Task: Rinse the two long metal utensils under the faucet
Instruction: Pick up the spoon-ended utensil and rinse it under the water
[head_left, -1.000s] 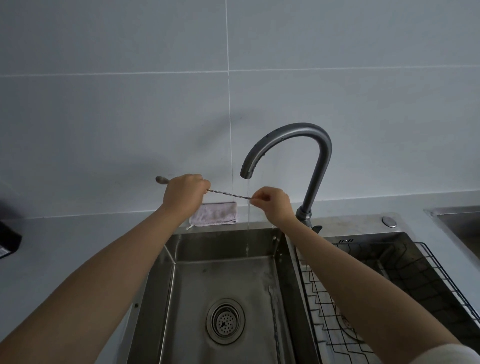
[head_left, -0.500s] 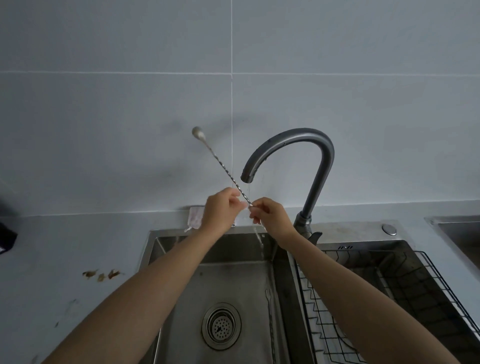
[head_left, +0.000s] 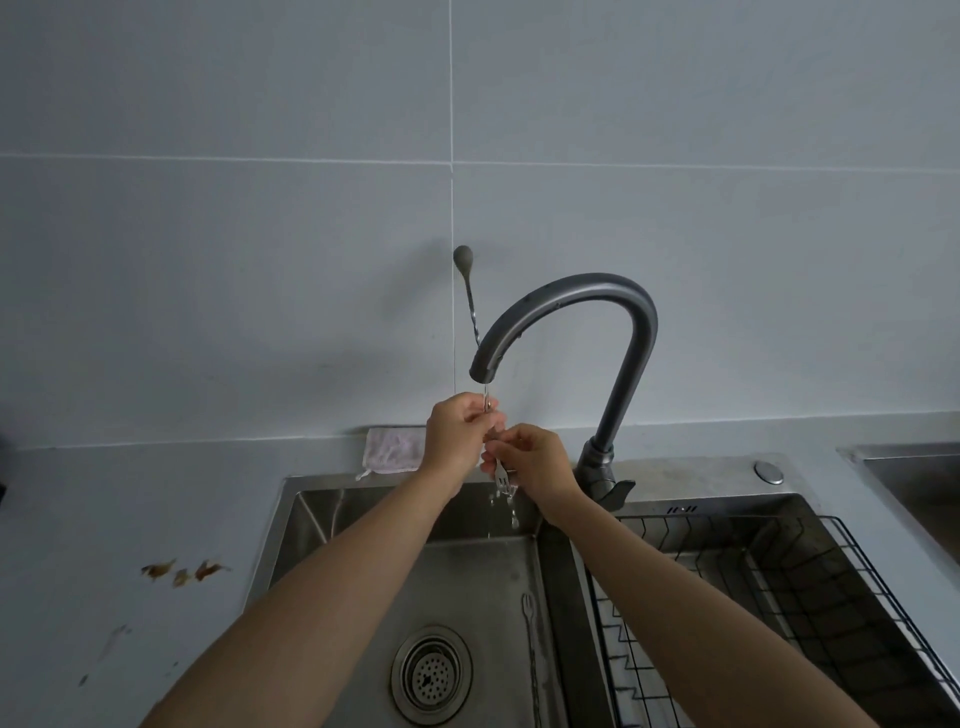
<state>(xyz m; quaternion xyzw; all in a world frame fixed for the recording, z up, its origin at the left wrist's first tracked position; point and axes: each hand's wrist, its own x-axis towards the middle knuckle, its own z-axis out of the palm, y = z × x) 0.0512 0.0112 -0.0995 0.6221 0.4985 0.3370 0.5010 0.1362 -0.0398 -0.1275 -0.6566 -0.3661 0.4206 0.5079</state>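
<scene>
Held utensil: a long, thin metal stirrer (head_left: 469, 306) with a twisted shaft, nearly upright under the spout of the faucet (head_left: 566, 296). Its teardrop end rises past the spout on the left, and its small fork end points down over the sink (head_left: 332, 519).
Left hand: the left hand (head_left: 457, 439) has its fingers curled round the shaft directly beneath the spout.
Right hand: the right hand (head_left: 537, 460) sits just below and to the right, fingers pinched on the shaft just above the tines.
Water: drops fall from the tines into the basin (the stream itself is hard to make out).
Second utensil: the second utensil (head_left: 531, 649) lies flat on the sink floor just right of the drain strainer (head_left: 431, 674), fork end far, well apart from both hands.
Handling: probably light and stiff, and slick when wet. The twist should give purchase, so mid-shaft is the sensible place to hold. The long free end could swing against the spout, and the tines may prick.
Progress: one piece appears to be under the rinse and the other waits.
Around: a cloth (head_left: 392, 449) on the far rim, a wire rack (head_left: 779, 597) in the right basin, and brown scraps (head_left: 182, 571) on the desk (head_left: 130, 493) at left.
</scene>
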